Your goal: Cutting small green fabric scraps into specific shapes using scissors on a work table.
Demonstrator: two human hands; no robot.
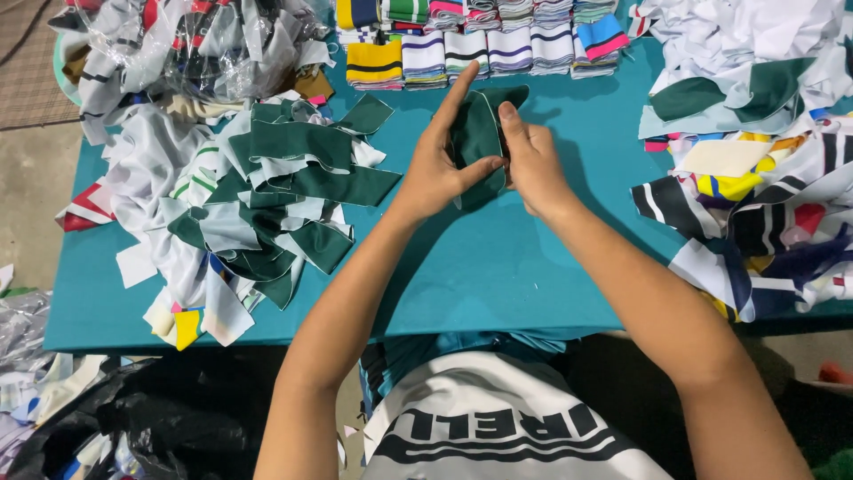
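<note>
Both my hands meet over the middle of the teal table [498, 267], holding one dark green fabric piece [478, 132] with a white edge. My left hand [437, 164] grips its left side, forefinger stretched up and thumb pressed across the cloth. My right hand [531, 158] pinches the right side, fingers closed on the edge. The lower part of the piece is hidden between my palms.
A heap of green and white fabric cuts [258, 204] lies at the left. Stacks of striped knit collars [480, 44] line the far edge. Mixed white, green, striped pieces [755, 151] pile up at the right. Clear plastic bags [187, 44] sit far left; a black bag [169, 418] is below.
</note>
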